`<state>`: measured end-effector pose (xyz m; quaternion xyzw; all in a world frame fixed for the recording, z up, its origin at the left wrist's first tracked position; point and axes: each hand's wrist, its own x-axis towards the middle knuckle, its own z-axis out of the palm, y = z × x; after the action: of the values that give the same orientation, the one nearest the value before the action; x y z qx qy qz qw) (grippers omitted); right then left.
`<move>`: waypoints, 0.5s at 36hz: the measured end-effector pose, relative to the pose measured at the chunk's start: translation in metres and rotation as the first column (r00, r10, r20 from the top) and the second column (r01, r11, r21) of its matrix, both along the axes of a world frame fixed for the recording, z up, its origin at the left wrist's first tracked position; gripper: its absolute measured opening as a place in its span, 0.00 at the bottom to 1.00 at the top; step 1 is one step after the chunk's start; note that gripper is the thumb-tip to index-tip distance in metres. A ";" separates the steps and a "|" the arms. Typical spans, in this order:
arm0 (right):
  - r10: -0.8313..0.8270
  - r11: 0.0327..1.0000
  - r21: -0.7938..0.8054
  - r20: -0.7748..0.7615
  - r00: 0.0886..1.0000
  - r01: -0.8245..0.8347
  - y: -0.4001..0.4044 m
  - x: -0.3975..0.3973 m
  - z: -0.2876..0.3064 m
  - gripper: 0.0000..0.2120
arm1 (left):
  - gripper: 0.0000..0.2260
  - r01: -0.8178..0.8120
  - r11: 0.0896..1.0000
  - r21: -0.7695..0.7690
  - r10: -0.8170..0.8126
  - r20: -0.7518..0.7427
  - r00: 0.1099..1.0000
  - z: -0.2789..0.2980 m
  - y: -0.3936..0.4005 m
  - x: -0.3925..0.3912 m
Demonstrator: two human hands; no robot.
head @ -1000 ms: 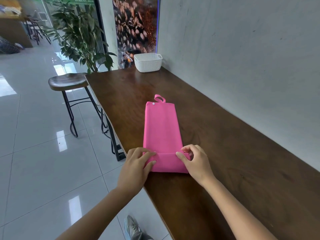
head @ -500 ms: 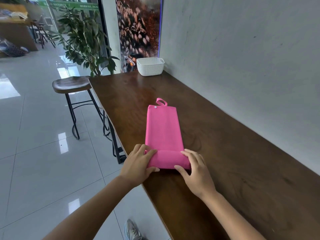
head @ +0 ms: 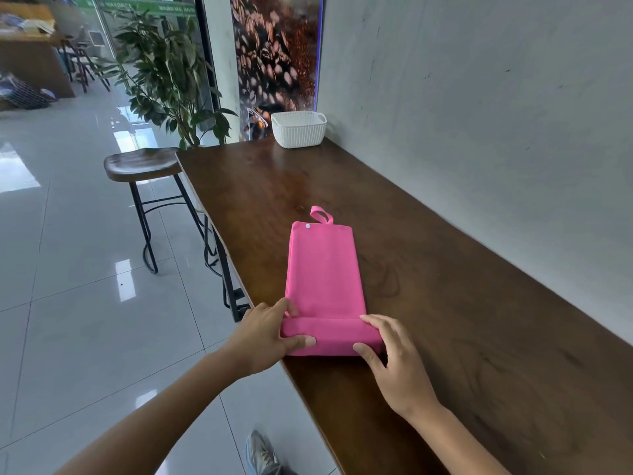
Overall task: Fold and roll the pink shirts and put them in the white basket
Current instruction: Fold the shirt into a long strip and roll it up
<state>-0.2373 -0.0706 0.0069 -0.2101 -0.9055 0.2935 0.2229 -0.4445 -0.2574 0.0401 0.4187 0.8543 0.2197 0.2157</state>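
Both hands, left hand (head: 265,332) and right hand (head: 394,358), gripping roll ends of pink shirt (head: 323,272) lying flat ahead; advisable: even pressure, edges aligned, toward white basket (head: 298,129) far beyond.

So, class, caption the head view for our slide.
Both hands roll the pink shirt toward the white basket.

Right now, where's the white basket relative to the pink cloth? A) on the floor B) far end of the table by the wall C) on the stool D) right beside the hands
B: the white basket stands at the far end of the wooden table against the grey wall, well apart from the pink cloth, whose near end the left hand and right hand grip as a roll.
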 end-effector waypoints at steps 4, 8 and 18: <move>-0.006 0.998 -0.063 0.018 1.000 0.007 -0.004 0.006 0.002 0.29 | 0.36 -0.057 0.998 0.040 0.051 0.143 0.988 -0.005 -0.008 0.007; 0.002 0.991 -0.131 0.046 0.999 0.004 -0.003 0.004 0.003 0.26 | 0.34 -0.125 0.990 0.065 0.101 0.293 0.951 0.002 -0.011 0.020; -0.031 0.959 -0.270 0.212 0.977 0.089 0.008 -0.028 0.023 0.22 | 0.11 0.083 0.867 0.491 0.160 -0.433 0.887 -0.021 -0.008 0.050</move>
<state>-0.2652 -0.0624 0.0298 -0.2962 -0.8666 0.3875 0.1054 -0.3947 -0.2659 0.0193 0.4820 0.8035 0.3308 -0.1122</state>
